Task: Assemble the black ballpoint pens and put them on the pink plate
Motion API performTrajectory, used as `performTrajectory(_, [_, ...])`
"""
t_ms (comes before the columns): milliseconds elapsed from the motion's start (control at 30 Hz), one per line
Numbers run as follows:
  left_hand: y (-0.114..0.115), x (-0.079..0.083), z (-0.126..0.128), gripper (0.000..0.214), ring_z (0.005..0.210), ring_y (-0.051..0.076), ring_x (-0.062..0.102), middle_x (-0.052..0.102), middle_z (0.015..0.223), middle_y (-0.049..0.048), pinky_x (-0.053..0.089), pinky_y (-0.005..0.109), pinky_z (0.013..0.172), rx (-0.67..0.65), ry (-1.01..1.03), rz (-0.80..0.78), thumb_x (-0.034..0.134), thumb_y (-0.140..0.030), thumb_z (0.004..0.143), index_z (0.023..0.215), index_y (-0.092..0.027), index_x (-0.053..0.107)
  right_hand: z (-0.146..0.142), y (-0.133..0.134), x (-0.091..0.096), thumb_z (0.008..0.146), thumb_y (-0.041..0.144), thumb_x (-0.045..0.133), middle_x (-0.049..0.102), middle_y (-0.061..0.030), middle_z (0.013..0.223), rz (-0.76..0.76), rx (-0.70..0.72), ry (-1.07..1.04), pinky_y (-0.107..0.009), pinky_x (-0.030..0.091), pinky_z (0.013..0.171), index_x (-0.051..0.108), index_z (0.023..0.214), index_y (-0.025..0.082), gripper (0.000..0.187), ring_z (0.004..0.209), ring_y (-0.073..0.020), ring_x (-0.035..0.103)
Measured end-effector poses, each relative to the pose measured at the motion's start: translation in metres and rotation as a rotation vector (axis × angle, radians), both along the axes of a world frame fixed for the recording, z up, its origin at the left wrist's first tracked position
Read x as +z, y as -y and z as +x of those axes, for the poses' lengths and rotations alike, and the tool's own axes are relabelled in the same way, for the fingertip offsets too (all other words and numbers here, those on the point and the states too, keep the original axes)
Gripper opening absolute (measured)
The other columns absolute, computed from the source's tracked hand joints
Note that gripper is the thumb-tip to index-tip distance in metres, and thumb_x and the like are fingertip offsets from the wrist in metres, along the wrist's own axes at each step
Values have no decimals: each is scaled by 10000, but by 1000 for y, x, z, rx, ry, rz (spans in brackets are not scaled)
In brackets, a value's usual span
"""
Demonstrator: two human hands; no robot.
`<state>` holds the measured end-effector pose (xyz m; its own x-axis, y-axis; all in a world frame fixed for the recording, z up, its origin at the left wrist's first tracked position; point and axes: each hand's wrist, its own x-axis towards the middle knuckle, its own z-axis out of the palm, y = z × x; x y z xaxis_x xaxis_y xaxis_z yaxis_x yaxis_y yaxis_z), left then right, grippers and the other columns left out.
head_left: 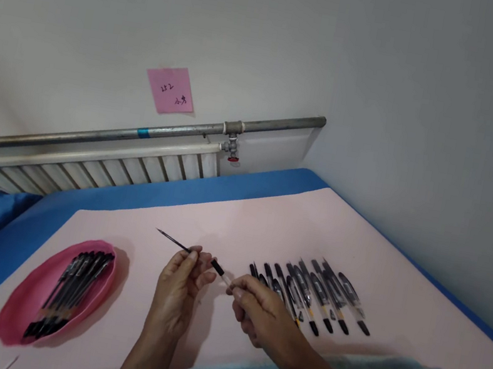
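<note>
My left hand (pixel 176 299) is closed on a thin black pen refill (pixel 174 240), pinched between thumb and fingers, its tip pointing up and to the left. In my right hand (pixel 268 319) is a clear pen barrel (pixel 224 277) with a black grip section (pixel 217 266) that points towards the left fingers. A small gap seems to lie between the refill and the barrel. To the right, several pen parts (pixel 300 283) lie in rows, among them dark caps (pixel 349 287) and small black end pieces (pixel 363 328).
At the left stands a pink scalloped dish (pixel 8 314) holding a bundle of black pens (pixel 70 287). A pink sheet (pixel 230 223) covers the blue table (pixel 276 180). Behind it are a radiator (pixel 125 169), a metal pipe (pixel 189 131) and a red-handled valve (pixel 232 158).
</note>
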<state>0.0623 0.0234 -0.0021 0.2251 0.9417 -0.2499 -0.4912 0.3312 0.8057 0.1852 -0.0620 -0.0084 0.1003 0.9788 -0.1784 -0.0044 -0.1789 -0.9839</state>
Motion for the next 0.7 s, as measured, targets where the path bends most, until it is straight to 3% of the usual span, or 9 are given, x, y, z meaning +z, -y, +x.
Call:
performTrajectory(267, [8,-5,2,230,597,110,587,641,676,52,469,237,613,-302,-77,98,658,-284,680,826,-107,650,1,1,7,822,309,395,422,59,571,-25,-41,-89,-161,201,359,478,780,185,155,393,-32,304])
performTrajectory(533, [13,-7,5,258,604,98,551,602,626,24,429,226,619,-288,-13,115,636,-289,712,908,-123,654,-1,1,8,801,346,414,408,72,560,-154,15,-330,-143,116,317,486,910,201,196,346,-21,253])
performTrajectory(700, [17,-7,8,220,600,85,527,584,623,14,416,212,619,-277,-13,110,640,-286,710,857,-125,658,-4,4,7,782,382,449,404,82,547,-142,-2,-428,-144,93,311,486,917,203,227,330,-13,211])
